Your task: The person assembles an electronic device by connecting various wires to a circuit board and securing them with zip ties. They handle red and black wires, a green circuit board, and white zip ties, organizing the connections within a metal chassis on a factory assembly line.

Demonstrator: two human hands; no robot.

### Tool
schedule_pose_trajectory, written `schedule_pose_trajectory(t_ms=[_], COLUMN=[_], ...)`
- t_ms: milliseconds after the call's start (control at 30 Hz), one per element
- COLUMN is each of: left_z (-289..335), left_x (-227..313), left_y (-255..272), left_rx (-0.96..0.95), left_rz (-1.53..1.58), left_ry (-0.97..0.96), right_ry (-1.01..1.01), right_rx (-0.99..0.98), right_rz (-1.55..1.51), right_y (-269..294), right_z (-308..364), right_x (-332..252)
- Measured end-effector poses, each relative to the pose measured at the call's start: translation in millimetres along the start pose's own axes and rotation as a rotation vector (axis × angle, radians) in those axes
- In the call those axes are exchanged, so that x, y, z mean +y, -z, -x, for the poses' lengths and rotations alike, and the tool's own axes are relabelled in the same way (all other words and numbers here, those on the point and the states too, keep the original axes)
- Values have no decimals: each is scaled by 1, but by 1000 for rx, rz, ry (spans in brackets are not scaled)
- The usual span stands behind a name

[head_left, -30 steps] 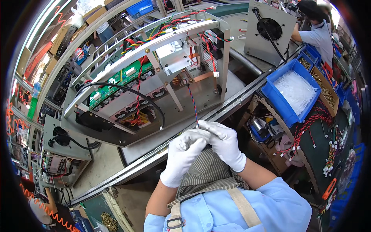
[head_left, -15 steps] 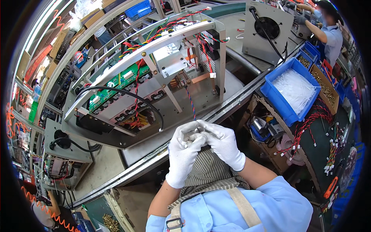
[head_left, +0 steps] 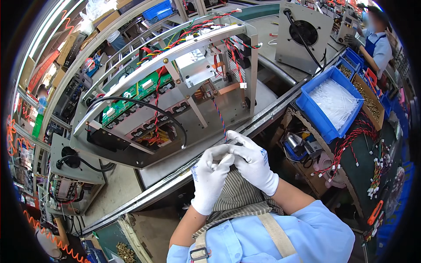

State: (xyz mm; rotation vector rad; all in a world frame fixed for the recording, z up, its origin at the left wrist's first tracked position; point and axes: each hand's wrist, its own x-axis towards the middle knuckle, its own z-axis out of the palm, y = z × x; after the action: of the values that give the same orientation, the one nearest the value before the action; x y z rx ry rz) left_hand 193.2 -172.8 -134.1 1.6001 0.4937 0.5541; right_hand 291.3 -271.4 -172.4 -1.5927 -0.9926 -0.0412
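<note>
A twisted red and blue wire (head_left: 220,117) runs from inside an open metal chassis (head_left: 199,127) down to my gloved hands, just in front of the bench edge. My left hand (head_left: 209,173), in a white glove, is closed with its fingertips pinched at the wire's end. Against it, fingertips meeting, my right hand (head_left: 253,164) is pinched too, with one finger lifted beside the wire. The gloves hide the wire's tip and anything small between the fingers. Inside the chassis are a green circuit board (head_left: 142,89), a silver metal box (head_left: 193,70) and a loose black cable (head_left: 153,106).
On the right, a blue bin (head_left: 302,103) holds white plastic strips, beside boxes of brass fasteners (head_left: 370,103). Red wire bundles (head_left: 351,138) hang over the side table. A fan panel (head_left: 283,48) stands behind; another fan unit (head_left: 83,175) is at left. A co-worker (head_left: 379,44) works at far right.
My hands have shifted slightly down and opened out a little from their tight clasp. One finger of the right hand has lifted beside the wire. The co-worker has moved.
</note>
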Motion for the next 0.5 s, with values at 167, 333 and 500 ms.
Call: schedule_pose_trajectory(t_ms=[167,333,500], left_z=[-2,6,5], left_x=[-4,-8,-14], left_y=[9,7,10], left_rx=[-48,-99,-121], left_rz=[-469,-311,-132], left_ry=[-455,-501,-355], right_ry=[-60,-375,-218], right_rx=[-39,-141,-173], right_rz=[-7,-304,-460], right_y=[1,4,2], right_z=[2,-5,2], right_x=[3,1,-1])
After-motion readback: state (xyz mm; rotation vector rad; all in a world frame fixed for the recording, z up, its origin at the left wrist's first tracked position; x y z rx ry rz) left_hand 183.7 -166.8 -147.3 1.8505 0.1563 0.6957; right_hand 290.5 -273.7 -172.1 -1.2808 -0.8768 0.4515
